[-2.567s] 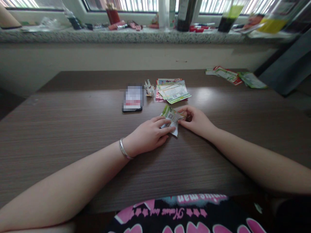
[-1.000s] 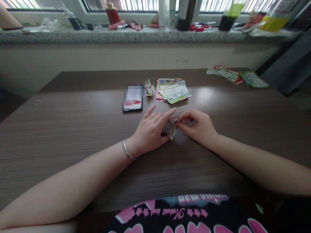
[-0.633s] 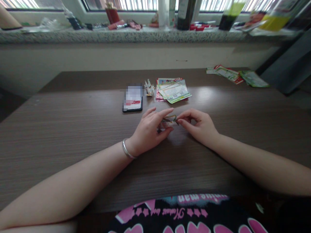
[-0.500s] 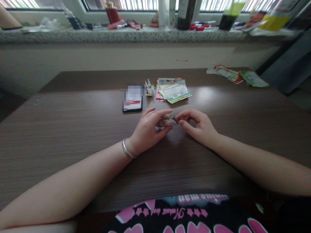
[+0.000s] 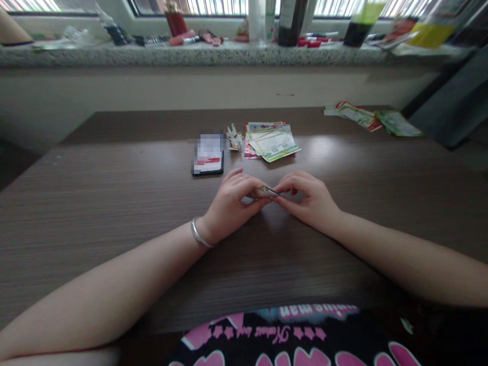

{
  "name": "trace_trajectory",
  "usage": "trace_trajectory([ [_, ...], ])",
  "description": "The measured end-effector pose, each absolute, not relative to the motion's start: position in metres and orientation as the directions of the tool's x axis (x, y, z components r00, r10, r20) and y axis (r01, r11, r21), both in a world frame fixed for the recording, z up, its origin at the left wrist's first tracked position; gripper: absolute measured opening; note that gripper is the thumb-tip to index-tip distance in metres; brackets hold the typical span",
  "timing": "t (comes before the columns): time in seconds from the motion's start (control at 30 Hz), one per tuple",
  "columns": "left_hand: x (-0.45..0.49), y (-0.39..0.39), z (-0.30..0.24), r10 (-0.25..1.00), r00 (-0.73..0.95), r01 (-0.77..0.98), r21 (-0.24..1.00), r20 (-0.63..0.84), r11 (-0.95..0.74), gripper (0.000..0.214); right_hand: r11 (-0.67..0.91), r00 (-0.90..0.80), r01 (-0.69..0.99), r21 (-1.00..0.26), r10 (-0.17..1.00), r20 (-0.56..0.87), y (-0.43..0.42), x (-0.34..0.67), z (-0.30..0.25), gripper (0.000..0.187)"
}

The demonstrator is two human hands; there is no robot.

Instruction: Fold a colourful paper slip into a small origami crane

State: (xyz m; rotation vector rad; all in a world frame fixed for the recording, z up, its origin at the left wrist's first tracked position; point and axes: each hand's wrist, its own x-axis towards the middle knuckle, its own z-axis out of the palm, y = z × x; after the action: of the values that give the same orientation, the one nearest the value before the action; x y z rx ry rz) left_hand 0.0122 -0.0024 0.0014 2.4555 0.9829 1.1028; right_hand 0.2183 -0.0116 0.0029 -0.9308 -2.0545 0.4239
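A small folded piece of printed paper [image 5: 264,191] is held just above the brown wooden table [image 5: 114,203], near its middle. My left hand [image 5: 231,206], with a silver bracelet at the wrist, pinches the paper's left side. My right hand [image 5: 307,198] pinches its right end with thumb and fingertips. Both hands meet over the paper, and most of it is hidden between the fingers.
A black phone [image 5: 208,152] lies face up beyond my hands. Next to it are a small folded paper figure [image 5: 234,138] and a stack of printed paper slips [image 5: 271,142]. More slips [image 5: 371,119] lie at the far right. The windowsill [image 5: 190,53] holds bottles and clutter.
The paper was wider and lay on the table under my hands. It has been folded narrower and lifted a little, and my fingers have closed in on it from both sides.
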Motion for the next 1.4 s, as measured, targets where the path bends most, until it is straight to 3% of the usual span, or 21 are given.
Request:
trace_trajectory([
  [0.17, 0.0121, -0.0025, 0.0036, 0.677, 0.493, 0.454, 0.502, 0.547, -0.736, 0.01, 0.699, -0.384, 0.471, -0.538, 0.711, 0.588, -0.0114, 0.2176, 0.0023, 0.005],
  [0.33, 0.0108, -0.0039, 0.0036, 0.67, 0.46, 0.452, 0.497, 0.582, -0.741, 0.022, 0.713, -0.398, 0.488, -0.503, 0.695, 0.6, -0.0107, 0.219, 0.0006, 0.001],
  [0.57, 0.0107, -0.0034, 0.0058, 0.615, 0.434, 0.429, 0.449, 0.658, -0.784, 0.007, 0.718, -0.404, 0.517, -0.466, 0.684, 0.607, -0.0114, 0.2202, 0.0014, 0.003],
  [1.4, 0.0109, -0.007, 0.0065, 0.63, 0.436, 0.445, 0.454, 0.643, -0.772, 0.013, 0.693, -0.411, 0.588, -0.417, 0.7, 0.584, -0.0115, 0.2197, 0.0025, 0.012],
])
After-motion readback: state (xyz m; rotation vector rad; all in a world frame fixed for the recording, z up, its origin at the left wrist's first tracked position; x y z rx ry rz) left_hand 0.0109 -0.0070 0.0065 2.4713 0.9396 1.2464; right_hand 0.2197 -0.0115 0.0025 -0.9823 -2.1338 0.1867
